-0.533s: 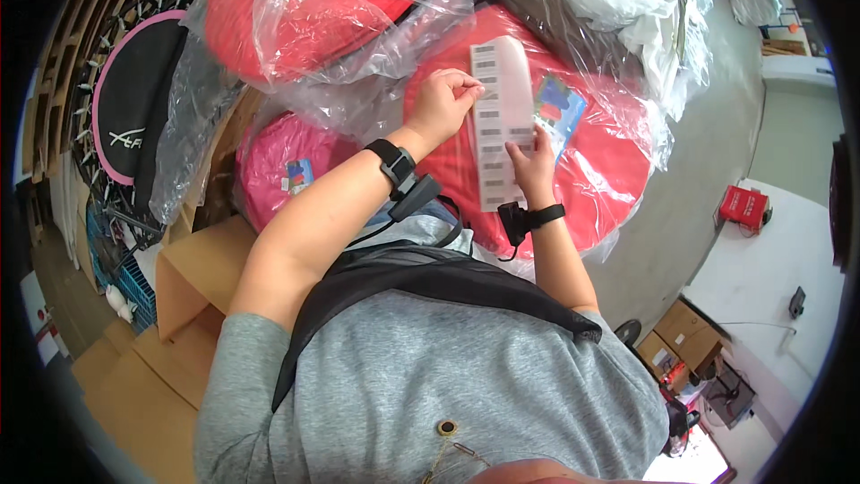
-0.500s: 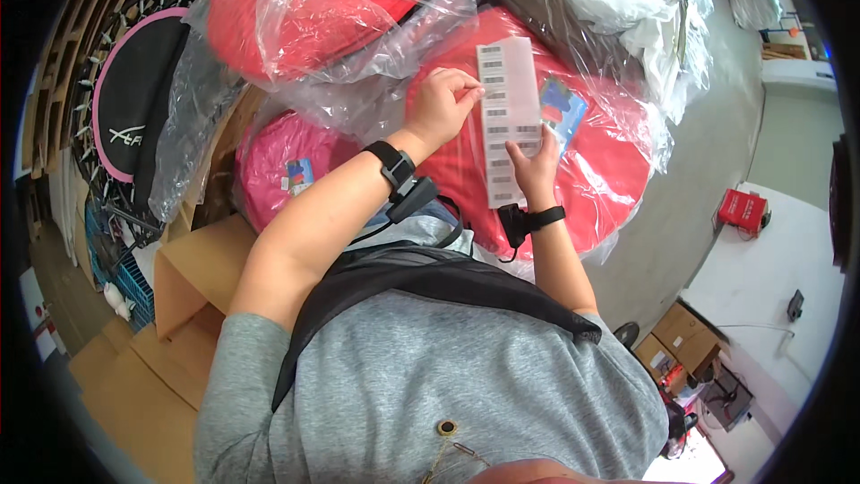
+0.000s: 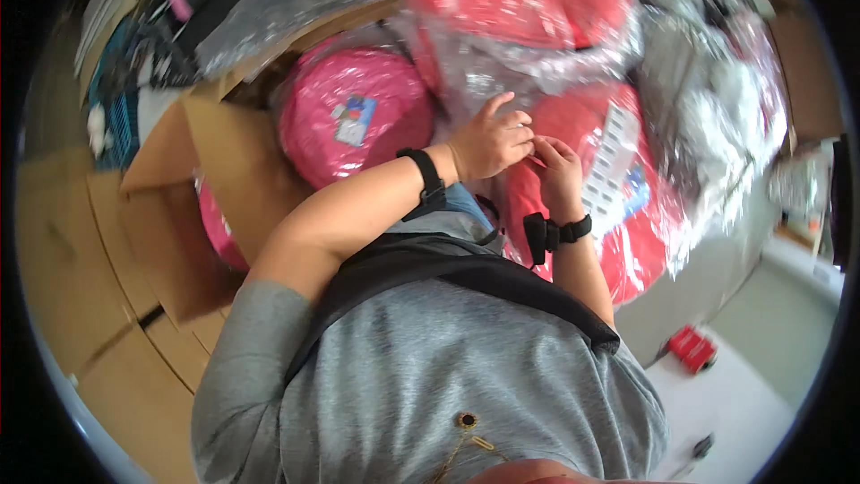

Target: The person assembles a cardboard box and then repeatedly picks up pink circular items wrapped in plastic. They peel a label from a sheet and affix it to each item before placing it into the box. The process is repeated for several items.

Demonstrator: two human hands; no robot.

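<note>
My left hand [image 3: 491, 140] and my right hand [image 3: 560, 177] meet at their fingertips in front of my chest. Both are closed in a pinch, with some left fingers raised; anything between the fingertips is too small to make out. Just right of my right hand, a white sheet of barcode labels [image 3: 611, 161] lies on a red round package in clear plastic [image 3: 632, 255]. A blue printed card [image 3: 637, 190] shows on that package beside the sheet. To the left of my hands is a pink round package [image 3: 390, 81] with a small printed card [image 3: 356, 120].
An open cardboard box [image 3: 242, 170] stands at the left, something pink inside. Another red wrapped package [image 3: 537, 0] lies at the far side. Grey plastic-wrapped bundles [image 3: 690, 99] are piled at the right. A red box [image 3: 692, 349] sits on a white surface [image 3: 717, 403] at lower right.
My view has turned left, toward the cardboard box. My right hand has let go of the label sheet, which now lies on the red package, and has come together with my left hand.
</note>
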